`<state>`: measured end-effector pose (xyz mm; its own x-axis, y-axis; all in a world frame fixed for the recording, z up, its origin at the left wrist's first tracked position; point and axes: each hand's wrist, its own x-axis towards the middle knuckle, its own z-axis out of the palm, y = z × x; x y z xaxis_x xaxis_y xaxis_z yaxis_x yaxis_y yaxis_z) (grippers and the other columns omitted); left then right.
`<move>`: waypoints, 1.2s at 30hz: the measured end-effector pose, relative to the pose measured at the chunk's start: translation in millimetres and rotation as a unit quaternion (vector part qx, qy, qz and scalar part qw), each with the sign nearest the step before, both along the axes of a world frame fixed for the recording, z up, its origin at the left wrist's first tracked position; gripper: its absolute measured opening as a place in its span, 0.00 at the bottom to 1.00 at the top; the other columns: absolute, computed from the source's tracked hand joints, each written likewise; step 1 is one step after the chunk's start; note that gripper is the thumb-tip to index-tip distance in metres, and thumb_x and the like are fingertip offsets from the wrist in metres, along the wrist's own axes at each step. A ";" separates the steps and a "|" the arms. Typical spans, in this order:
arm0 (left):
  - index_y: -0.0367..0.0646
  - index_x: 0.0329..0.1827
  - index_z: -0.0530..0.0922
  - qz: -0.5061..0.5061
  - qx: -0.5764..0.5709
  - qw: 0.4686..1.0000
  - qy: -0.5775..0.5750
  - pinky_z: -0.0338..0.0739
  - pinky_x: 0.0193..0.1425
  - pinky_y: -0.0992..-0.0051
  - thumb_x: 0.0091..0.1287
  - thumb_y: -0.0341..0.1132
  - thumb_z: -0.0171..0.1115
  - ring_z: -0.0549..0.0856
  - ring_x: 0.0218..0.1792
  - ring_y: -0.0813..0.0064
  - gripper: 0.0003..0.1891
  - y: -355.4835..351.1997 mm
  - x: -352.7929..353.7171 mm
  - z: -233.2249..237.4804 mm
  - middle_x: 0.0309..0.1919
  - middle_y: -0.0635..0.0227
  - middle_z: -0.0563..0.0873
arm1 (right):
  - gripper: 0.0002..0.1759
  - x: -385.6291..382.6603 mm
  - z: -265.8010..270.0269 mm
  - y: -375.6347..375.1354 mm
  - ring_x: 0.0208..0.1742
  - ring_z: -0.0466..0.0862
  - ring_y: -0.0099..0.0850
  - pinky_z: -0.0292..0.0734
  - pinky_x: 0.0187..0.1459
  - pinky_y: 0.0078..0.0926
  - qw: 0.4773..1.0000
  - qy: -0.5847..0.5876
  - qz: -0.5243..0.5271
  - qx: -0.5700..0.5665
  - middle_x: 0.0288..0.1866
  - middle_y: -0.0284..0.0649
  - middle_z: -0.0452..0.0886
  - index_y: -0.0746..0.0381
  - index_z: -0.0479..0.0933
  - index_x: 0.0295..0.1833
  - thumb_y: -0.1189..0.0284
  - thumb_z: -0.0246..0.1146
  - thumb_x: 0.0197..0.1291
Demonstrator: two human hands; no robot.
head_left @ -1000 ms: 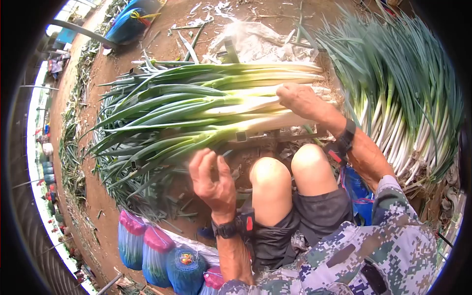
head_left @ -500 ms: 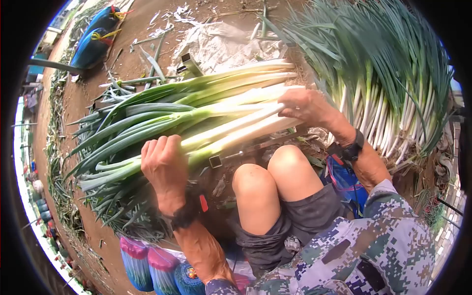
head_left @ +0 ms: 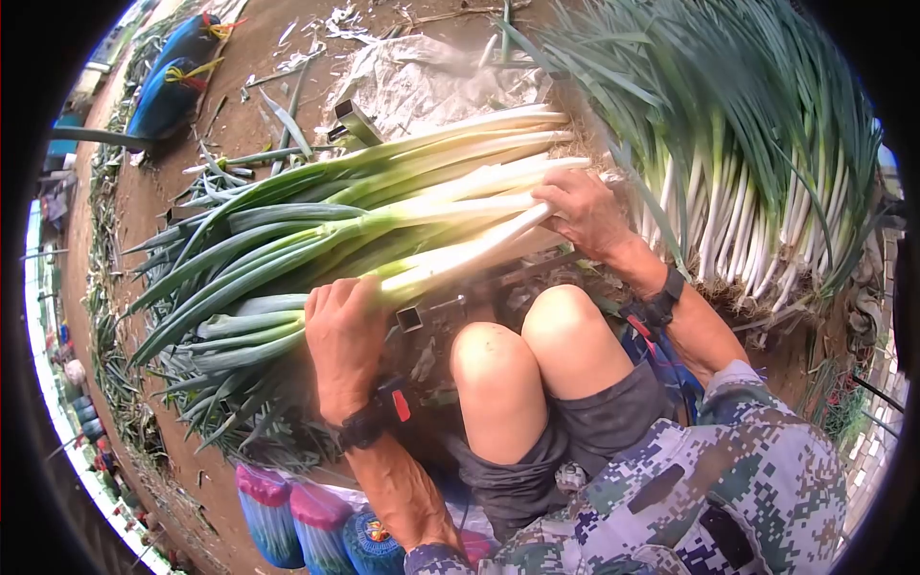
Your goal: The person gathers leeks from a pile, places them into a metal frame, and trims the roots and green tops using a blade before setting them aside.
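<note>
brown dirt floor (head_left: 259, 62) strewn with scraps, a crumpled pale sheet (head_left: 422, 77) on it; blue bags (head_left: 165, 103) lie beyond, and bright light falls along the left edge.

The left hand (head_left: 345, 326) is held with its back turned up, and its fingers are curled closed; its thumb side is blurred. The left wrist (head_left: 359, 417) is kept nearly in line with the hand, and the left forearm (head_left: 407, 489) is slanted up and forward from the sleeve. The right hand (head_left: 583, 213) is held farther forward and well apart from the left, with its fingers bent inward and the thumb and forefinger drawn together. The right forearm (head_left: 707, 333) is angled forward and inward across the body's right side.
</note>
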<state>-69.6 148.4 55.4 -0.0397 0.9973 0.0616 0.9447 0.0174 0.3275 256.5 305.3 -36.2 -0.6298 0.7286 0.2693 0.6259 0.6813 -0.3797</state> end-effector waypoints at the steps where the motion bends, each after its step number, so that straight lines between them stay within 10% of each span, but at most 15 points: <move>1: 0.47 0.49 0.85 0.001 0.008 1.000 -0.005 0.73 0.58 0.61 0.53 0.35 0.77 0.82 0.46 0.58 0.19 -0.9 -1.4 -2.9 0.40 0.66 0.86 | 0.23 -0.8 -1.7 -1.1 0.56 0.81 0.41 0.76 0.54 0.40 1.000 -0.005 0.000 -0.012 0.52 0.37 0.82 0.55 0.83 0.50 0.71 0.75 0.44; 13: 0.45 0.37 0.80 -0.035 0.066 0.996 -0.051 0.75 0.50 0.62 0.53 0.26 0.72 0.82 0.40 0.58 0.11 -5.6 3.9 5.6 0.36 0.65 0.84 | 0.24 13.7 -0.8 -34.9 0.52 0.80 0.40 0.75 0.54 0.41 0.999 0.013 -0.010 -0.039 0.49 0.36 0.82 0.55 0.83 0.51 0.66 0.78 0.45; 24: 0.45 0.48 0.87 0.004 0.113 0.993 -0.021 0.72 0.64 0.60 0.53 0.27 0.75 0.83 0.50 0.60 0.18 -30.5 -5.2 -33.1 0.44 0.67 0.86 | 0.29 14.3 -5.7 -25.0 0.57 0.78 0.43 0.74 0.59 0.42 0.997 -0.015 -0.007 -0.078 0.51 0.39 0.79 0.55 0.83 0.54 0.63 0.79 0.43; 31: 0.44 0.46 0.87 0.008 0.071 0.997 -0.039 0.73 0.62 0.61 0.56 0.28 0.74 0.83 0.49 0.59 0.14 -26.8 -3.7 -20.0 0.45 0.64 0.87 | 0.33 -9.9 17.5 0.6 0.60 0.81 0.50 0.76 0.62 0.46 0.988 0.089 0.026 -0.126 0.59 0.50 0.82 0.63 0.80 0.58 0.50 0.73 0.55; 36: 0.39 0.49 0.85 0.039 -0.031 0.992 -0.114 0.76 0.62 0.62 0.65 0.29 0.69 0.84 0.52 0.56 0.10 -13.1 -6.1 5.1 0.49 0.58 0.87 | 0.23 -41.4 15.6 10.5 0.58 0.82 0.50 0.77 0.60 0.44 0.973 -0.057 0.006 -0.224 0.55 0.50 0.84 0.61 0.80 0.59 0.59 0.66 0.65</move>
<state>-75.7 135.3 60.5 -0.1219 0.9923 -0.0195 0.8416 0.1138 0.5280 215.1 315.8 -20.5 -0.6460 0.7493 -0.1456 0.6745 0.4711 -0.5685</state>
